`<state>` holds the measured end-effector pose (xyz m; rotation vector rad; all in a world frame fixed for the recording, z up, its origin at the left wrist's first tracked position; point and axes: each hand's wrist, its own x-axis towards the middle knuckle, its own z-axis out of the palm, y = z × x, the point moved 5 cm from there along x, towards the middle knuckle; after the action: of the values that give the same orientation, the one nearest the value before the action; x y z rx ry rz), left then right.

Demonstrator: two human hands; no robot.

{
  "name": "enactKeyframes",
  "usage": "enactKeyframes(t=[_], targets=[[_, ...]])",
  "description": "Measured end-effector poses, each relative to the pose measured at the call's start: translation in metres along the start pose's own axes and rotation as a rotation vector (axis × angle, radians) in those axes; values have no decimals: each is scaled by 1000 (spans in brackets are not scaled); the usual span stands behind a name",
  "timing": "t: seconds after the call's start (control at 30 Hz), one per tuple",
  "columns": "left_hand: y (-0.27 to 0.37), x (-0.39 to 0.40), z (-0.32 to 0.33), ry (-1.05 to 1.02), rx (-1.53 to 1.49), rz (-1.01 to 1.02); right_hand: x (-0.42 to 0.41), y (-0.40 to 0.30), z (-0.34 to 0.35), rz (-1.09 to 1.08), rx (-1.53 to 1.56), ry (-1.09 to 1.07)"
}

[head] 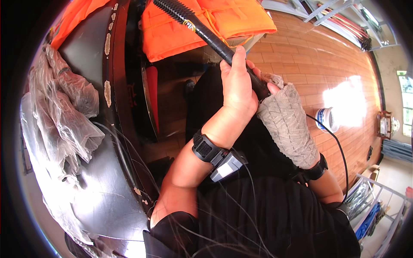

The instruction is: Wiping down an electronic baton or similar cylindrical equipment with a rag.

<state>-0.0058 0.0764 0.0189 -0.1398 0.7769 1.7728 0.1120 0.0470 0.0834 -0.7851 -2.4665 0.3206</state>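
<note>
A black baton (214, 42) slants across the view, with a studded far end and a band-ringed shaft. My left hand (237, 79) is closed around its lower shaft, the thumb lying along it. My right hand (273, 88) is mostly hidden under a grey textured cloth (284, 122), which also covers the wrist. Only part of a digit shows, and the cloth meets the baton's near end. Whether the right fingers grip the baton through the cloth is hidden. Each wrist wears a black strap, and the left one carries a grey box (227, 166).
Orange life jackets (180, 38) lie beyond the baton. On my left, clear plastic bags (67, 103) rest on a worn black tabletop (106, 190). A white bucket (326, 120) stands on the wood-look floor (290, 54). Metal racks (374, 183) line the right side.
</note>
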Motion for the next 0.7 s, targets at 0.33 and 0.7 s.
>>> enactKeyframes(t=[0.33, 0.7], targets=[[11, 3, 14, -425, 47, -195, -10, 15, -12, 214, 306, -133], [10, -8, 8, -230, 68, 56, -20, 3, -8, -1, 24, -75]])
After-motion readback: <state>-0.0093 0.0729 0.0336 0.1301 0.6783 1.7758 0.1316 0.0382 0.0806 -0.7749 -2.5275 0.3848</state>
